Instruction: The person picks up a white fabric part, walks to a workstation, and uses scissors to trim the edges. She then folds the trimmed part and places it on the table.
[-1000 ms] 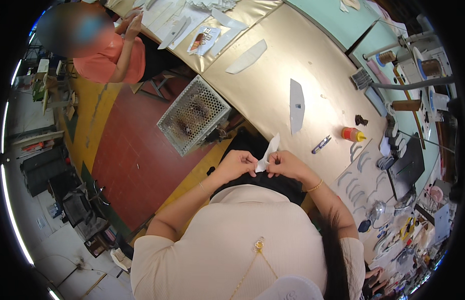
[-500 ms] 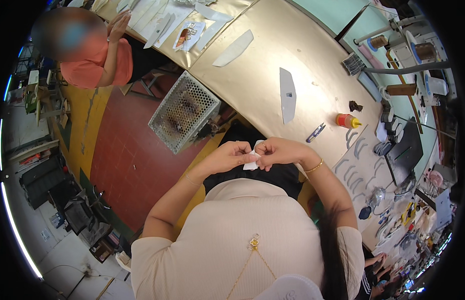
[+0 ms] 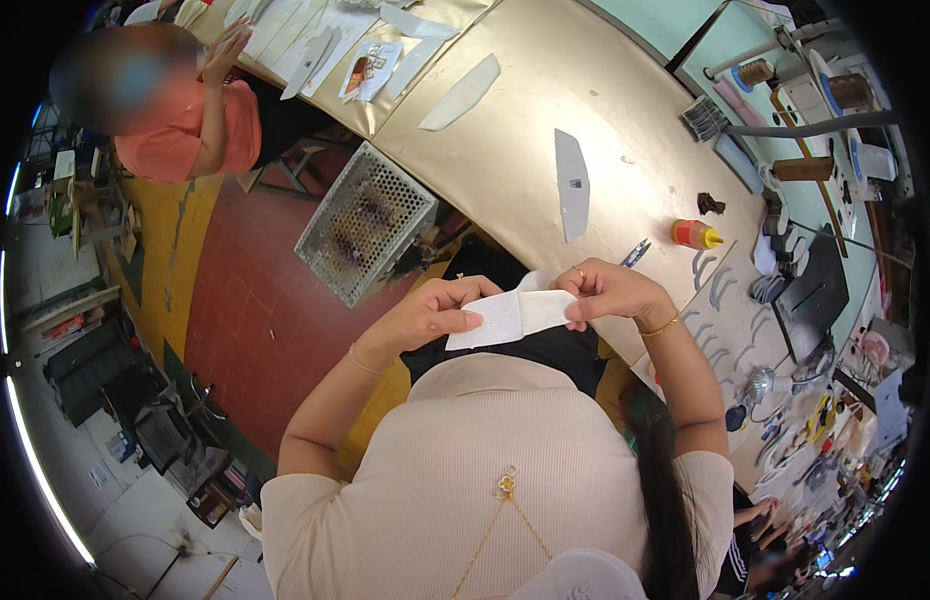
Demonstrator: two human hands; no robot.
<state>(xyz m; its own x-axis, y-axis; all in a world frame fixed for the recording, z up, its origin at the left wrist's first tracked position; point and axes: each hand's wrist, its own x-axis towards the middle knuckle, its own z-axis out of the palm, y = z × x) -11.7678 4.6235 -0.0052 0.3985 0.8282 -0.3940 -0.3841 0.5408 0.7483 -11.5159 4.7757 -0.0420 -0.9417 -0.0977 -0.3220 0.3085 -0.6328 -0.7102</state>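
Between my hands, above my lap, a white flat piece (image 3: 497, 319) is stretched out, with a line across its middle like a seam or fold; whether it is cloth or paper I cannot tell. My left hand (image 3: 440, 312) pinches its left end, thumb on top. The right end is gripped by the thumb and fingers of my right hand (image 3: 617, 297). Part of the piece curls up behind, near my right fingers. Just beyond my right hand, thread snips (image 3: 637, 252) lie on the gold-coloured table (image 3: 525, 190), partly hidden by the hand.
A grey curved panel (image 3: 572, 185) and a pale one (image 3: 461, 95) lie on the table. A red bottle with yellow cap (image 3: 696, 235) stands at right, near curved grey strips (image 3: 715, 290). A perforated metal box (image 3: 370, 225) is left of my knees. A co-worker (image 3: 190, 130) sits far left.
My hands have moved apart, the right one to the right, and the white piece, bunched between my fingers before, is now spread flat. The view has shifted slightly.
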